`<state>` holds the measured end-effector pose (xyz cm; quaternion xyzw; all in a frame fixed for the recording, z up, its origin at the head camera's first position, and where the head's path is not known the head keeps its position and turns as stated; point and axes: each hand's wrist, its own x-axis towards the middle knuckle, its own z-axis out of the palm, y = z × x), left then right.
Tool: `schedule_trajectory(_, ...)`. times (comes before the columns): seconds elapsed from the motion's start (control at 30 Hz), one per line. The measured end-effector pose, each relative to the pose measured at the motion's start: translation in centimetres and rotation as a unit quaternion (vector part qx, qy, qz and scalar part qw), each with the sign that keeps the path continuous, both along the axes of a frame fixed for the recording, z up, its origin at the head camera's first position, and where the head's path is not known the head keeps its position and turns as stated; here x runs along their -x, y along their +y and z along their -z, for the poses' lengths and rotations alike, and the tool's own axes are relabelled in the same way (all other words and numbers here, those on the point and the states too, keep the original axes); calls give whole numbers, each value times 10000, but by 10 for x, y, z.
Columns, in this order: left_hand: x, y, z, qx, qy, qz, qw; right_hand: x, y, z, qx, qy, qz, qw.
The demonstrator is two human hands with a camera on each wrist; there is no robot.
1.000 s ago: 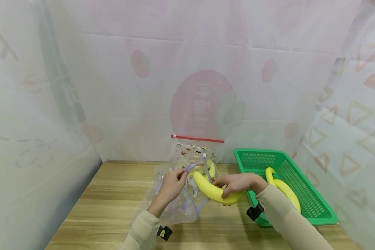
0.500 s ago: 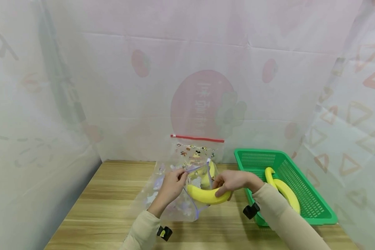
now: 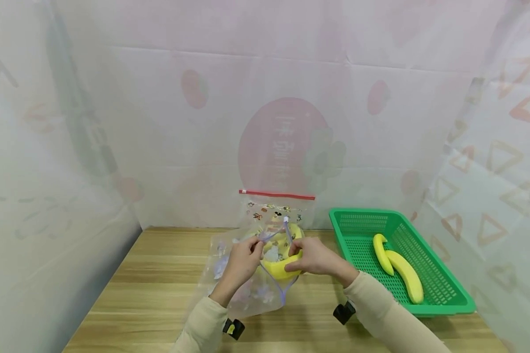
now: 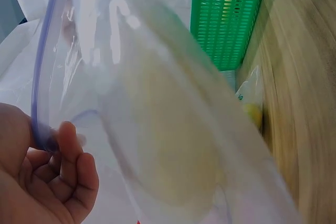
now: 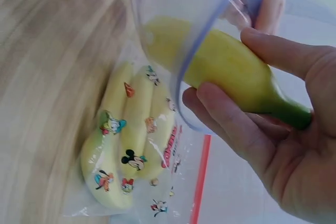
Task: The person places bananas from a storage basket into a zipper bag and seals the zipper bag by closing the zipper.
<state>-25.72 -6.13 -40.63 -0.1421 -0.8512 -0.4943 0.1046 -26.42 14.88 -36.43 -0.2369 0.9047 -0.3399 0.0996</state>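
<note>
My left hand (image 3: 243, 262) pinches the purple-edged mouth of a clear zip bag (image 3: 258, 301), as the left wrist view also shows at the thumb and fingertips. With thumb and fingers, my right hand (image 3: 315, 257) holds a yellow banana (image 5: 231, 69) near its green end. In the right wrist view the banana's far end lies inside the bag, seen through the plastic, while the green end stays outside by the palm. Behind stands a second clear bag (image 3: 276, 206) with a red zip strip; several bananas (image 5: 107, 166) lie in it.
To the right on the wooden table (image 3: 150, 284) stands a green basket (image 3: 446, 274). Two bananas lie in it, a smaller curved banana (image 3: 382, 255) and a larger banana (image 3: 407, 277). A white printed sheet (image 3: 181, 147) rises behind and at the sides.
My right hand has moved left with the banana, from beside the bag into its mouth. The left hand stays at the bag's edge, and the bag's mouth has shifted shape.
</note>
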Motion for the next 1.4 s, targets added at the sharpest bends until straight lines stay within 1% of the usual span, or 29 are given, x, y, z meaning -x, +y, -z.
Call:
schedule_trajectory(0.13,1,-1,-1,39,50,-119,9999,1,-4,6,-188,414,-313,9985)
schedule_trajectory(0.27,1,-2,-4,66,91,-218,9997,2,-7,11,-260,578,-717,9954)
schedule_trajectory(0.33,1,-2,-6,20,127,-215,9997,2,-9,13,-267,574,-867,9942)
schedule_trajectory(0.43,2,-1,-8,-115,173,-293,9994,3,-12,16,-263,633,-1026,9924)
schedule_trajectory(0.5,2,-1,-10,-214,209,-353,9989,3,-14,18,-283,763,-1126,9903)
schedule_trajectory(0.67,1,-1,-15,-368,152,-420,9983,6,-19,21,-391,998,-1290,9858)
schedule_trajectory(0.77,1,-2,-17,-441,132,-405,9981,8,-21,22,-378,921,-1347,9859)
schedule_trajectory(0.83,1,-2,-18,-471,100,-406,9980,10,-23,23,-306,789,-1408,9864)
schedule_trajectory(0.93,0,-2,-20,-495,33,-394,9980,12,-26,22,-104,553,-1627,9851)
schedule_trajectory(1.07,1,-2,-20,-508,-8,-351,9981,13,-30,19,159,201,-1951,9804)
schedule_trajectory(1.17,2,-2,-20,-556,55,-334,9979,14,-33,18,316,-28,-2104,9771)
schedule_trajectory(1.27,3,-2,-21,-627,128,-374,9972,15,-36,20,402,-196,-2134,9760)
schedule_trajectory(1.4,4,-1,-21,-671,238,-463,9964,15,-37,22,420,-330,-1953,9793)
